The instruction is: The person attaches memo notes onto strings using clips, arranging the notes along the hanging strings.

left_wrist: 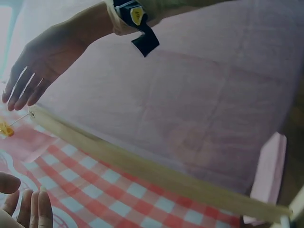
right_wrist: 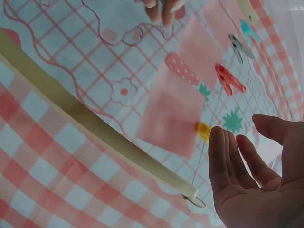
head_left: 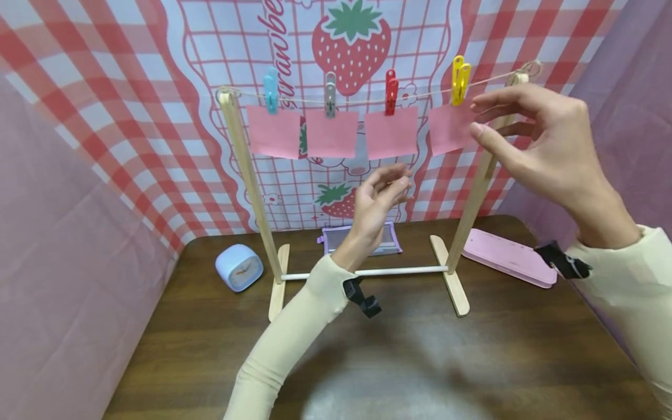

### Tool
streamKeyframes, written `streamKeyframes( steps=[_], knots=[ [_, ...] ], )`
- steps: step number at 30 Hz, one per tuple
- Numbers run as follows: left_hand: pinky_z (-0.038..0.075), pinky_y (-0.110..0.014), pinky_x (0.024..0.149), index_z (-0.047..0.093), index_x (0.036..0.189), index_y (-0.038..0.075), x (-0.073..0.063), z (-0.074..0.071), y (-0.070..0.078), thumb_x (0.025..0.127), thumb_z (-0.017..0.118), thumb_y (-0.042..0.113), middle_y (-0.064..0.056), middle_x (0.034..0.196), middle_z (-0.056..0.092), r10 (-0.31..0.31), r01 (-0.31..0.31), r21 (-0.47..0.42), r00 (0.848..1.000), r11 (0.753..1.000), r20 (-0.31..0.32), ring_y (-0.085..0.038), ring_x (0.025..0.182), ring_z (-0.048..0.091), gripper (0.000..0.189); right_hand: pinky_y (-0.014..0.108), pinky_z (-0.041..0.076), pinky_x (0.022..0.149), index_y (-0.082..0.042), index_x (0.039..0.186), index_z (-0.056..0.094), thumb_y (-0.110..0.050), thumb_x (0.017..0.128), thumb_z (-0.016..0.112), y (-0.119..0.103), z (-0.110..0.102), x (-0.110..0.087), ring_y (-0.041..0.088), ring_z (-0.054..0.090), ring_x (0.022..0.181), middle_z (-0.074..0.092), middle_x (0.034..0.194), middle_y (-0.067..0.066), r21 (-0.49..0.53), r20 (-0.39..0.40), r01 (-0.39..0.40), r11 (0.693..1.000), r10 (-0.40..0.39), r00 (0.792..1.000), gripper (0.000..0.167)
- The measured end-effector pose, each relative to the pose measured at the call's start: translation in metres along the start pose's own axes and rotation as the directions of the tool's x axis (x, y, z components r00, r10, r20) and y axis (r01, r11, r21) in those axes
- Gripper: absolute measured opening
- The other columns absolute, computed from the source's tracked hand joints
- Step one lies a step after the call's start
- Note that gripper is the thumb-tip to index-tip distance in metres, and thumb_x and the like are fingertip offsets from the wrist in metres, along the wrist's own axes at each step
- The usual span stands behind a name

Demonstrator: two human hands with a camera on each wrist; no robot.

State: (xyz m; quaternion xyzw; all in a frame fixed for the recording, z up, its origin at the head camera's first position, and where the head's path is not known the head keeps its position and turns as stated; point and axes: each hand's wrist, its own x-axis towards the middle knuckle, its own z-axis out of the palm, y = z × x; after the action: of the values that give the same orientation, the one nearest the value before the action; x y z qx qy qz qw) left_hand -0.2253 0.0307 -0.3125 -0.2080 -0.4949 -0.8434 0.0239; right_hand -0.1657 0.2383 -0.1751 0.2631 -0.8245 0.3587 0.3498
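Observation:
Four pink paper squares hang from a string [head_left: 420, 95] on a wooden frame. From left to right a blue clothespin [head_left: 271, 90], a grey clothespin [head_left: 330, 95], a red clothespin [head_left: 391, 92] and a yellow clothespin [head_left: 459, 81] clip them. My right hand [head_left: 551, 140], fingers loosely bent with nothing between them, is just right of the rightmost pink paper [head_left: 450, 128] and overlaps its edge in the head view. Below the paper [head_left: 391, 133] under the red clothespin, my left hand [head_left: 379, 201] hovers with relaxed fingers, holding nothing.
The frame's wooden posts [head_left: 252, 192] stand on flat feet, joined by a white rod [head_left: 404, 271]. A blue clock [head_left: 238, 268] sits left, a purple mesh pouch [head_left: 389, 239] behind, and a pink case [head_left: 509, 256] right. A strawberry-print checked cloth [head_left: 131, 116] hangs behind.

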Motion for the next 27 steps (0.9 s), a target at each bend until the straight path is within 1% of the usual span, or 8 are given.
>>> streamKeyframes(
  steps=[2, 3, 8, 10, 15, 21, 25, 27],
  knots=[
    [0.062, -0.024, 0.084, 0.057, 0.135, -0.009, -0.005, -0.006, 0.0, 0.099, 0.062, -0.003, -0.03, 0.13, 0.064, 0.012, -0.012, 0.051, 1.0, 0.999, 0.012, -0.009, 0.095, 0.069, 0.037, 0.003, 0.054, 0.08, 0.0, 0.121, 0.074, 0.001, 0.087, 0.079, 0.002, 0.003, -0.006, -0.006, 0.068, 0.084, 0.07, 0.11, -0.022, -0.009, 0.023, 0.012, 1.0, -0.011, 1.0, 0.034],
    [0.062, -0.024, 0.084, 0.057, 0.135, -0.009, -0.008, -0.01, 0.001, 0.099, 0.062, -0.003, -0.031, 0.13, 0.063, 0.013, -0.015, 0.078, 1.0, 0.997, 0.024, -0.016, 0.099, 0.071, 0.037, 0.003, 0.054, 0.08, -0.001, 0.121, 0.074, 0.002, 0.086, 0.079, 0.003, 0.005, -0.01, -0.007, 0.068, 0.084, 0.07, 0.111, -0.022, -0.013, 0.036, 0.019, 1.0, -0.018, 0.999, 0.035],
    [0.063, -0.024, 0.086, 0.059, 0.133, -0.007, -0.025, -0.031, 0.002, 0.099, 0.064, -0.001, -0.029, 0.131, 0.064, 0.008, -0.026, 0.216, 0.996, 0.976, 0.085, -0.023, 0.107, 0.069, 0.035, 0.002, 0.053, 0.079, -0.007, 0.121, 0.075, 0.001, 0.085, 0.082, 0.006, 0.015, -0.027, -0.01, 0.067, 0.083, 0.072, 0.111, -0.015, -0.041, 0.11, 0.04, 0.998, -0.035, 0.993, 0.038],
    [0.063, -0.025, 0.087, 0.059, 0.132, -0.007, -0.032, -0.04, 0.003, 0.1, 0.064, 0.0, -0.029, 0.131, 0.064, 0.006, -0.034, 0.264, 0.995, 0.964, 0.104, -0.025, 0.108, 0.068, 0.034, 0.002, 0.054, 0.079, -0.009, 0.122, 0.075, -0.001, 0.085, 0.083, 0.008, 0.02, -0.035, -0.012, 0.067, 0.082, 0.072, 0.109, -0.013, -0.052, 0.144, 0.042, 0.998, -0.034, 0.989, 0.038],
    [0.064, -0.031, 0.09, 0.061, 0.13, -0.007, -0.048, -0.062, 0.005, 0.099, 0.065, 0.0, -0.029, 0.129, 0.065, -0.015, -0.038, 0.38, 0.991, 0.924, 0.136, -0.045, 0.114, 0.064, 0.031, 0.003, 0.053, 0.069, -0.011, 0.118, 0.074, -0.003, 0.084, 0.085, 0.018, 0.033, -0.056, -0.014, 0.064, 0.08, 0.075, 0.106, -0.006, -0.083, 0.235, 0.057, 0.995, -0.036, 0.971, 0.037],
    [0.065, -0.042, 0.092, 0.064, 0.129, -0.001, -0.068, -0.09, 0.007, 0.1, 0.067, 0.007, -0.022, 0.127, 0.069, -0.066, -0.024, 0.537, 0.987, 0.843, 0.146, -0.03, 0.111, 0.067, 0.03, 0.008, 0.055, 0.072, -0.02, 0.117, 0.073, -0.011, 0.086, 0.085, 0.03, 0.049, -0.085, -0.004, 0.069, 0.082, 0.076, 0.105, -0.011, -0.094, 0.334, 0.047, 0.994, -0.013, 0.942, 0.034],
    [0.065, -0.041, 0.088, 0.065, 0.128, 0.002, -0.083, -0.106, 0.009, 0.1, 0.067, 0.01, -0.018, 0.124, 0.071, -0.087, -0.011, 0.601, 0.987, 0.799, 0.134, -0.021, 0.107, 0.068, 0.029, 0.011, 0.056, 0.077, -0.02, 0.118, 0.072, -0.015, 0.086, 0.086, 0.036, 0.058, -0.104, 0.001, 0.07, 0.083, 0.075, 0.106, -0.012, -0.098, 0.364, 0.026, 0.995, 0.012, 0.931, 0.036],
    [0.066, -0.038, 0.086, 0.066, 0.127, 0.002, -0.09, -0.114, 0.01, 0.1, 0.068, 0.009, -0.017, 0.124, 0.071, -0.091, -0.01, 0.629, 0.988, 0.778, 0.129, -0.022, 0.106, 0.068, 0.029, 0.016, 0.057, 0.078, -0.02, 0.121, 0.071, -0.019, 0.086, 0.086, 0.037, 0.061, -0.113, 0.002, 0.07, 0.084, 0.074, 0.109, -0.012, -0.107, 0.383, 0.001, 0.994, 0.04, 0.923, 0.038]
  ],
)
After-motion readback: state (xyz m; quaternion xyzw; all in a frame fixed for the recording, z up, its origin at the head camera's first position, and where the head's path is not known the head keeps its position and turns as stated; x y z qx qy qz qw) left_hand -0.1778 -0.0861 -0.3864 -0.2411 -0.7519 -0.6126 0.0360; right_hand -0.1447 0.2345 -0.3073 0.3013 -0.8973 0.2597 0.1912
